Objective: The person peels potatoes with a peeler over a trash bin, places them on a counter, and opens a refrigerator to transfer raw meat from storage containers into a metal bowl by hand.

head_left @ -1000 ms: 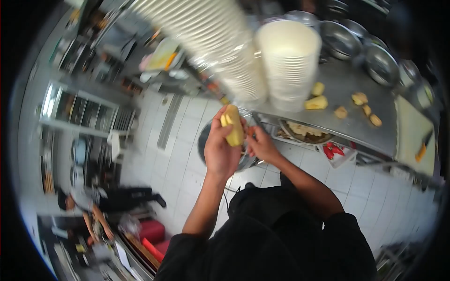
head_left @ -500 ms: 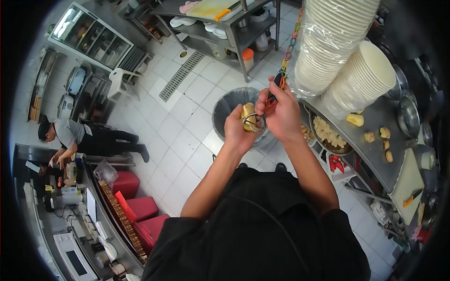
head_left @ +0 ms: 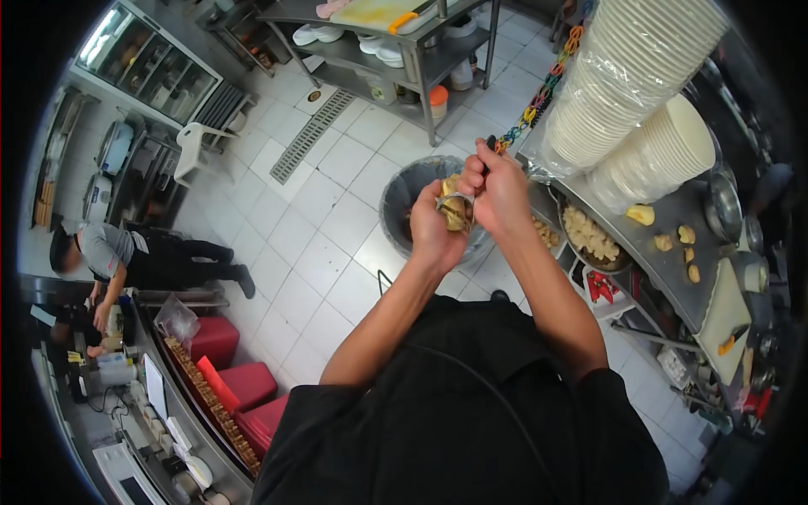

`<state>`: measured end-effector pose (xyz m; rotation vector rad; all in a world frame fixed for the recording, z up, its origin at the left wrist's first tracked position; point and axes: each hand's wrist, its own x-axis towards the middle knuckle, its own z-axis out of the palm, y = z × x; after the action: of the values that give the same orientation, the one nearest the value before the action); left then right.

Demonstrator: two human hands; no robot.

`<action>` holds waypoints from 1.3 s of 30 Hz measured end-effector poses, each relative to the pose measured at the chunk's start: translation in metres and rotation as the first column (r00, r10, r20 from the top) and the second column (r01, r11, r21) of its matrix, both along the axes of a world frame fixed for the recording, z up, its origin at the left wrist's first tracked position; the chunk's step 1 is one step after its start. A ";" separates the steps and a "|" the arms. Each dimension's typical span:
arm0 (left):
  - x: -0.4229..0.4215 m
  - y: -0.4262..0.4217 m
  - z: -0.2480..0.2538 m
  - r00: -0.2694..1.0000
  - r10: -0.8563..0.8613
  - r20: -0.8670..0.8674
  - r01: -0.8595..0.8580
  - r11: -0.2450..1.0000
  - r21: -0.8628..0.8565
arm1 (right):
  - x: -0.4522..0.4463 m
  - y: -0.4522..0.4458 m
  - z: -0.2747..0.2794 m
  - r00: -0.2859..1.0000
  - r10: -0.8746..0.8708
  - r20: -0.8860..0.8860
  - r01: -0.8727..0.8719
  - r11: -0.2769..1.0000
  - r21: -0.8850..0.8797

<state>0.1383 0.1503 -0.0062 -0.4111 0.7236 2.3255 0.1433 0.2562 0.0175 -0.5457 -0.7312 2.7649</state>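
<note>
My left hand (head_left: 438, 229) is closed around a pale yellow piece of root (head_left: 456, 210), which looks like ginger. In my right hand (head_left: 502, 192) is the dark handle of a peeler (head_left: 491, 147), its metal head against the root. A chain of colored links (head_left: 539, 101) runs up from the handle. Both hands are over a lined bin (head_left: 404, 198) on the floor. To their right, a metal bowl (head_left: 627, 263) holds pale peeled pieces (head_left: 589, 236). Several yellowish pieces (head_left: 663, 242) lie on the steel counter (head_left: 665, 290).
Tall stacks of white tubs (head_left: 623, 76) stand at the upper right. A cutting board with a knife (head_left: 725, 324) lies at the right. A steel shelf table (head_left: 417, 80) is ahead. At the left, a person (head_left: 118, 252) bends over a counter near red bins (head_left: 244, 374).
The view has swung, showing more floor at the left. My right hand has brought the peeler onto the root. The person at the left has shifted slightly.
</note>
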 end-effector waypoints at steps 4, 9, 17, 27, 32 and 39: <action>-0.008 -0.019 -0.008 0.997 0.030 -0.070 -0.035 0.996 -0.079 | -0.019 -0.022 -0.007 0.996 -0.065 0.062 0.063 0.997 0.045; -0.020 -0.044 -0.041 0.980 0.011 -0.198 -0.027 0.996 -0.081 | -0.050 -0.034 -0.024 0.984 -0.133 0.117 0.123 0.988 0.090; -0.027 -0.066 -0.064 0.933 0.187 -0.307 -0.296 0.885 -0.359 | -0.140 -0.042 -0.141 0.936 -0.206 0.286 0.108 0.940 0.323; -0.018 -0.041 -0.054 0.883 0.034 -0.469 -0.252 0.876 -0.412 | -0.131 0.020 -0.103 0.989 -0.043 0.142 -0.024 0.899 0.438; -0.020 -0.024 -0.051 0.855 0.004 -0.518 -0.226 0.903 -0.366 | -0.099 0.035 -0.048 0.978 0.207 -0.017 -0.203 0.971 0.122; -0.012 0.005 -0.040 0.876 -0.032 -0.482 -0.155 0.926 -0.344 | -0.078 0.040 -0.025 0.962 0.267 -0.056 -0.268 0.963 -0.001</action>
<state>0.1263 0.1548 -0.0459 -0.0027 1.4300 2.3691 0.0651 0.2963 -0.0075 -0.3943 -0.8366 3.0183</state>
